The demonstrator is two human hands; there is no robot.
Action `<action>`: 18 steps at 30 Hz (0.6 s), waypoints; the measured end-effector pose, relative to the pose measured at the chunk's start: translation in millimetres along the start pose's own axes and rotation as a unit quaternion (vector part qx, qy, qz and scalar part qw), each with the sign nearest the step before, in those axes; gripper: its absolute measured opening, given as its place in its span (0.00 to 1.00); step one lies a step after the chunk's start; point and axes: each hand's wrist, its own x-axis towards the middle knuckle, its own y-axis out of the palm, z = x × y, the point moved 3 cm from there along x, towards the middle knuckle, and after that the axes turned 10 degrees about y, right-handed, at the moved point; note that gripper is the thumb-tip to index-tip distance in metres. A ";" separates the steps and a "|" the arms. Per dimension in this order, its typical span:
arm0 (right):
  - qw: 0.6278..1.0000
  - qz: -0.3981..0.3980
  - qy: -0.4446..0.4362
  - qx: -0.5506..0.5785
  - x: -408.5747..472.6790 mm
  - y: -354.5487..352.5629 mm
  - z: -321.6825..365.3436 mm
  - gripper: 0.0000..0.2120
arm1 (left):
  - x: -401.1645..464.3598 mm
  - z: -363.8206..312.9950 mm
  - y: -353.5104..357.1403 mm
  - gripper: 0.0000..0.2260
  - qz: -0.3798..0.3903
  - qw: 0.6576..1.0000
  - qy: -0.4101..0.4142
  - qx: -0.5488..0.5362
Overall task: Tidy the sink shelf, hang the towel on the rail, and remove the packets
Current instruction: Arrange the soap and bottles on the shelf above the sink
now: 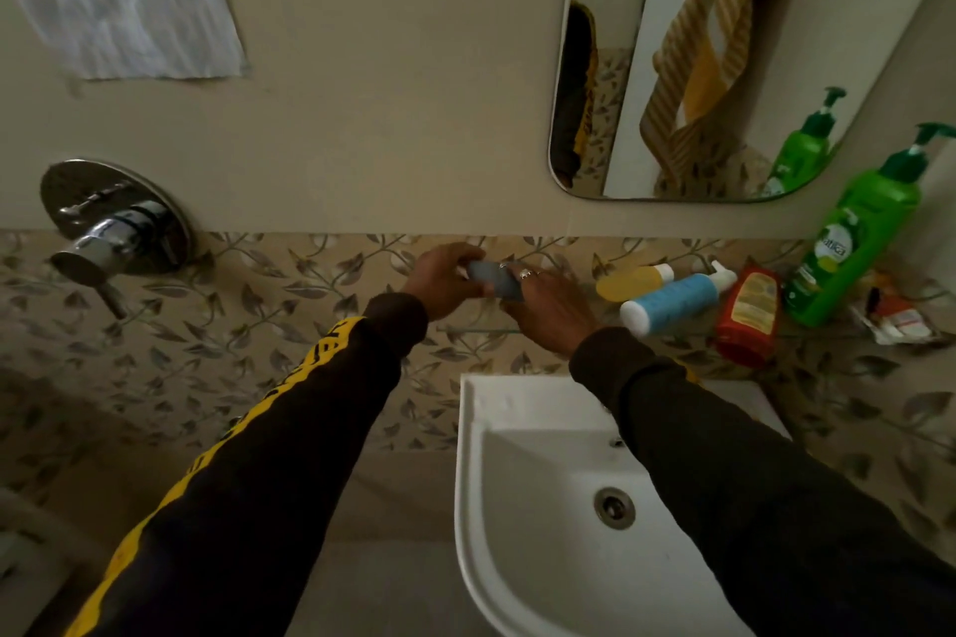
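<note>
Two hands meet over the left end of the thin glass shelf [569, 330] above the white ceramic sink [522, 507], w/ a small flat grey-blue packet [494, 277] pinched between them. The left hand [439, 279] has its grip clamped on the packet's left end; the right hand [548, 308], ring on one finger, holds the right end from above. Packet sits just above the shelf, near the leaf-patterned wall tile.

Judging by this, the packet-removal step is in hand — shelf tidying isn't done. Still lying on the shelf to the right: a small yellow bottle [633, 280], a blue-and-white bottle [672, 303] on its side, a flat red-orange pouch [747, 313] overhanging the front edge. The tall green pump bottle [853, 248] stands upright; beside it a crumpled clear packet [897, 318] w/ small items inside. The yellow striped towel [724, 41] shows only in the mirror [610, 67], draped over a rail.

Next move prob. calls for lifting the grey-blue packet clear, then going for the other packets w/o knocking the bottles over the edge.
</note>
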 end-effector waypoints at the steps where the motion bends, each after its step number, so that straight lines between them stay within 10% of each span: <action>1: 1.000 -0.010 0.006 -0.012 1.1 0.3 3.9 0.25 | -0.1 -1.4 -4.5 0.25 -0.022 0.999 -0.011 -0.036; 8: 0.975 0.025 0.029 0.217 2.4 3.2 27.9 0.16 | -9.8 -6.4 -19.6 0.23 -0.081 0.957 -0.064 -0.271; 18: 0.959 0.045 0.014 0.279 -0.6 9.4 52.5 0.13 | -14.5 6.1 -27.7 0.23 -0.074 0.961 -0.073 -0.255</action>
